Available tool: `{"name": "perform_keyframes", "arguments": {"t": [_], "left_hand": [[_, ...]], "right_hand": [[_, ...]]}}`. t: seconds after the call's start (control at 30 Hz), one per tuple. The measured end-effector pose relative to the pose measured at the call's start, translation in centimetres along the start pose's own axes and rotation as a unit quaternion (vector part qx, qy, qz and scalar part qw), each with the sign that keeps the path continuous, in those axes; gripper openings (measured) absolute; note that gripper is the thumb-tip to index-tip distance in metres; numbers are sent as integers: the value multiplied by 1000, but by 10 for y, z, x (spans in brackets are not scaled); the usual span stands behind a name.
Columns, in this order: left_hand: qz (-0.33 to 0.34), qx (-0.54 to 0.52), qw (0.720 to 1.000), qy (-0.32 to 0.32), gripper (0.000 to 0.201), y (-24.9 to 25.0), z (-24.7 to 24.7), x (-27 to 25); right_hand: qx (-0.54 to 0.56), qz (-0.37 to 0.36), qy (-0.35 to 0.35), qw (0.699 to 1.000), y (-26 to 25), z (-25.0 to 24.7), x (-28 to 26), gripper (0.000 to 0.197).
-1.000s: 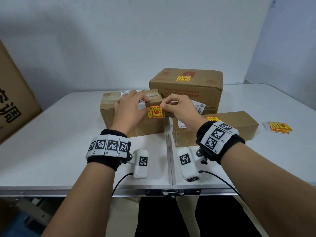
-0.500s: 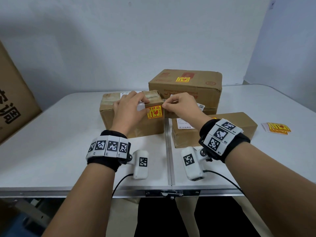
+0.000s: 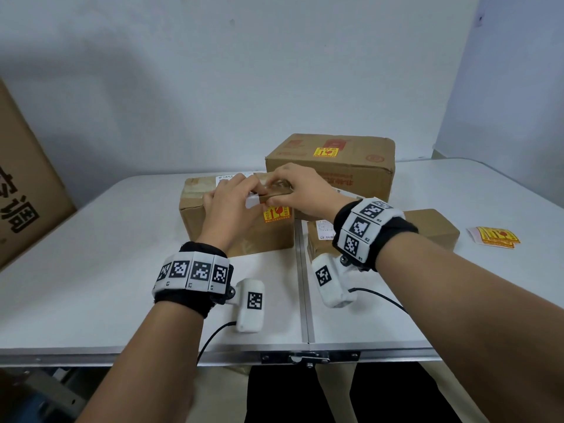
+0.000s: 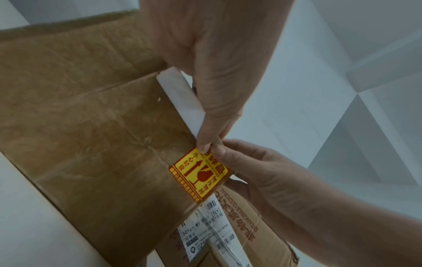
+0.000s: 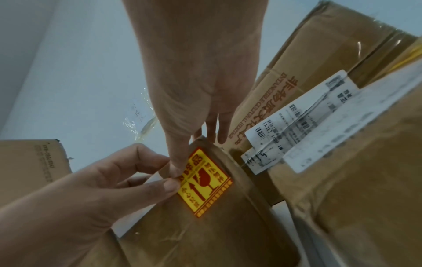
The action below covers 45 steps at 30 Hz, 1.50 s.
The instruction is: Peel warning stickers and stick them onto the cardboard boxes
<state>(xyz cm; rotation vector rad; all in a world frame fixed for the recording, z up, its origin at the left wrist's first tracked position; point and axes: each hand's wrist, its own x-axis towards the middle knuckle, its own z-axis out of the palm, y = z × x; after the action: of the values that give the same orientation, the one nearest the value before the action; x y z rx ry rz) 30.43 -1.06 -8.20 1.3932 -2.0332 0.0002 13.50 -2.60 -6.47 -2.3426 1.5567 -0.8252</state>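
A yellow-and-red warning sticker (image 3: 276, 213) (image 4: 200, 173) (image 5: 205, 180) lies on the front face of the left cardboard box (image 3: 213, 221), close to its top right corner. My left hand (image 3: 253, 190) (image 4: 205, 142) pinches the white backing paper (image 3: 252, 201) (image 4: 180, 101) at the box's top edge, its thumb tip at the sticker's upper corner. My right hand (image 3: 283, 193) (image 5: 182, 153) presses its thumb on the sticker's upper edge, with its fingers lying over the top of the box.
A larger box (image 3: 335, 166) stands behind, with a sticker (image 3: 326, 152) on its top. A flat box (image 3: 433, 224) lies to the right, and a small stack of stickers (image 3: 494, 237) beyond it. A big carton (image 3: 24, 193) leans at the left of the white table (image 3: 91, 270).
My right hand has moved left and down onto the box's top edge, and its thumb now lies on the sticker. The left hand has stayed at the top edge with the backing paper.
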Motion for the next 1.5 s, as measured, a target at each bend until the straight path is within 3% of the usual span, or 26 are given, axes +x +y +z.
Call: {"name": "perform_keyframes", "arguments": {"t": [0.13, 0.3, 0.6, 0.87, 1.0, 1.13, 1.33, 1.5], "left_hand": [[-4, -2, 1000, -8, 14, -1, -1, 0], [-4, 0, 1000, -16, 13, -2, -2, 1], [7, 88, 995, -44, 35, 11, 3, 17], [45, 90, 986, -130, 43, -2, -11, 18], [47, 98, 985, -135, 48, -2, -11, 18], [40, 102, 983, -148, 49, -4, -11, 20], [28, 130, 985, -113, 60, 5, -2, 16], [26, 185, 980, -70, 64, 14, 10, 16]], "right_hand": [[14, -30, 2, 999, 8, -3, -4, 39], [21, -31, -34, 999, 13, -10, -9, 49], [14, -3, -61, 998, 14, -11, -9, 60], [18, -19, -48, 998, 13, -8, -8, 53], [-35, -27, -35, 998, 10, 1, 0, 48], [-104, -41, -37, 993, 11, 6, 0, 60], [-171, -54, -24, 984, 9, 14, -2, 69], [-125, -42, -28, 991, 13, 14, -4, 66]]}}
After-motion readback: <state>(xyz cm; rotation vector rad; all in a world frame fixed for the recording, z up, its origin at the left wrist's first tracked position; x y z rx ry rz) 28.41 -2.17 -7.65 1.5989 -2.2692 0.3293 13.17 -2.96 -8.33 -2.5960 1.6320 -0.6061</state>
